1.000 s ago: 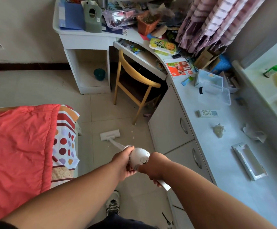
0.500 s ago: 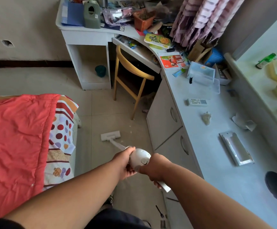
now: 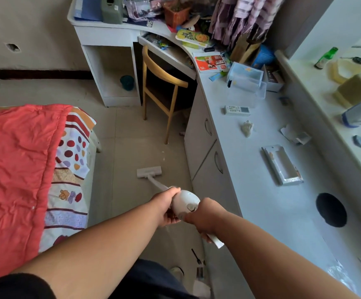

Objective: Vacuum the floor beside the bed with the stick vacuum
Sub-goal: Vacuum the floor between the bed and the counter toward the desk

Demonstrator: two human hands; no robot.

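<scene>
Vacuum (image 3: 185, 203) smooth white plastic | head (image 3: 149, 171) flat, rectangular | floor (image 3: 130, 152) tiled

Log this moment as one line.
stage: vacuuming | left hand: on vacuum body | right hand: on handle | floor head: on tiles between bed and cabinets

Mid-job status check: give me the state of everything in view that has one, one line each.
Left hand: closed around the vacuum's body.
Right hand: closed on the vacuum's handle.
Vacuum: held tilted.
Vacuum head: flat on the floor.
Chair: upright, partly under the desk.
Cabinet doors: shut.
Clear box: lid up.
</scene>
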